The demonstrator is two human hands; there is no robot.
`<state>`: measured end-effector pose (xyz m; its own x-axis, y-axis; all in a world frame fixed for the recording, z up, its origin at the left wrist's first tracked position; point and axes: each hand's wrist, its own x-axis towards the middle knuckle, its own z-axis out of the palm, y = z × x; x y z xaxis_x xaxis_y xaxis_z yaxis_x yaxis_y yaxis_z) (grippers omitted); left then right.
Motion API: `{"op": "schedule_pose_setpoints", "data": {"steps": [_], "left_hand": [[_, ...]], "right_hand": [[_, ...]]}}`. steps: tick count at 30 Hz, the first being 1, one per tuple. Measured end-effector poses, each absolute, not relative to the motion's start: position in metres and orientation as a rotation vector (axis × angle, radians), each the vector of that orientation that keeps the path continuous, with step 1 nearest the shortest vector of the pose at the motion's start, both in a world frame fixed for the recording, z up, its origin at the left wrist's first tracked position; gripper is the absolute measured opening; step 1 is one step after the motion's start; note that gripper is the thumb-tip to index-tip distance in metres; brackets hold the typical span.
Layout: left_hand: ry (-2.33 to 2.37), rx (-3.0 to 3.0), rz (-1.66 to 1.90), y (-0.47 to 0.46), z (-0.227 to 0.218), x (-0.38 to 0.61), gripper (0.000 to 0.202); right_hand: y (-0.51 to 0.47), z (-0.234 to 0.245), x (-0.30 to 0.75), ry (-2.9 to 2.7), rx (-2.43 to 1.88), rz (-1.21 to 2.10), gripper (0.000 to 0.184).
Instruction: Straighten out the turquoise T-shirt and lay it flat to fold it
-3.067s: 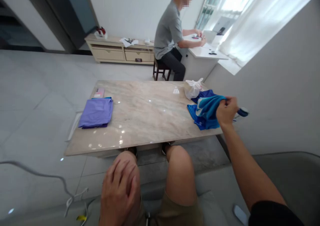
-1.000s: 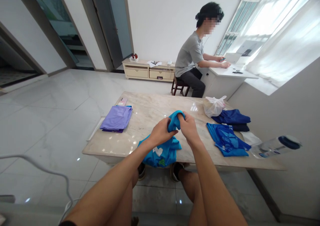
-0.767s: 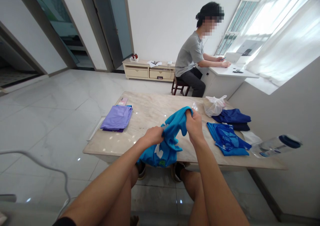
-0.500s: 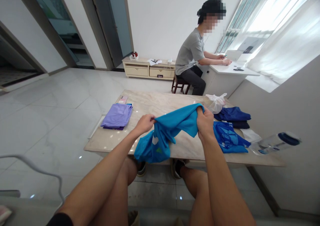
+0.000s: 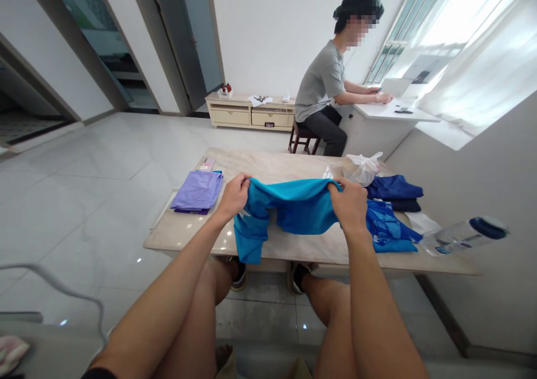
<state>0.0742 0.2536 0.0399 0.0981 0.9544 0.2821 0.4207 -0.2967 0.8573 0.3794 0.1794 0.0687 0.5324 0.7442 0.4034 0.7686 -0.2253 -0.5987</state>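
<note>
A bright blue garment (image 5: pixel 300 205), its exact kind unclear, hangs stretched between my two hands over the near part of the table. My left hand (image 5: pixel 235 195) pinches its upper left corner, and a loose blue fold dangles below that hand past the table's front edge. At the other end, my right hand (image 5: pixel 349 199) grips the upper right corner, thumb over the cloth. To the left lies a folded lilac garment (image 5: pixel 197 190) on a darker purple one. Right of my right hand is a folded blue patterned garment (image 5: pixel 388 225).
On the marble-look table (image 5: pixel 180 239) are a pink phone (image 5: pixel 207 164), a white plastic bag (image 5: pixel 364 168), folded dark blue clothes (image 5: pixel 394 187) and a clear bottle (image 5: pixel 464 236) at the right. Beyond, a person (image 5: pixel 325 80) sits at a white desk (image 5: pixel 390 110). A low cabinet (image 5: pixel 230 116) stands by the wall.
My left hand has risen and moved slightly left, pulling the garment's top edge level. The bunched lower part has swung and opened out; the white and green print is mostly out of sight.
</note>
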Motion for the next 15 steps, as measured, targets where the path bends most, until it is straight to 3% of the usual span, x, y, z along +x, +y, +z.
{"op": "schedule_pose_setpoints", "data": {"steps": [5,8,12,15], "left_hand": [[1.071,1.272,1.103,0.242,0.039,0.09,0.023],[1.09,1.075,1.115,0.238,0.039,0.105,0.024],[1.03,0.969,1.142,0.241,0.04,0.12,0.026],[0.981,0.913,1.195,0.245,0.043,0.125,0.028]], "right_hand": [[0.177,0.073,0.39,-1.256,-2.066,-0.252,0.034],[0.17,0.065,0.364,-1.559,-1.932,0.083,0.034],[0.161,0.052,0.31,-1.918,-1.747,0.658,0.057],[0.163,0.05,0.284,-1.973,-1.686,0.7,0.045]]}}
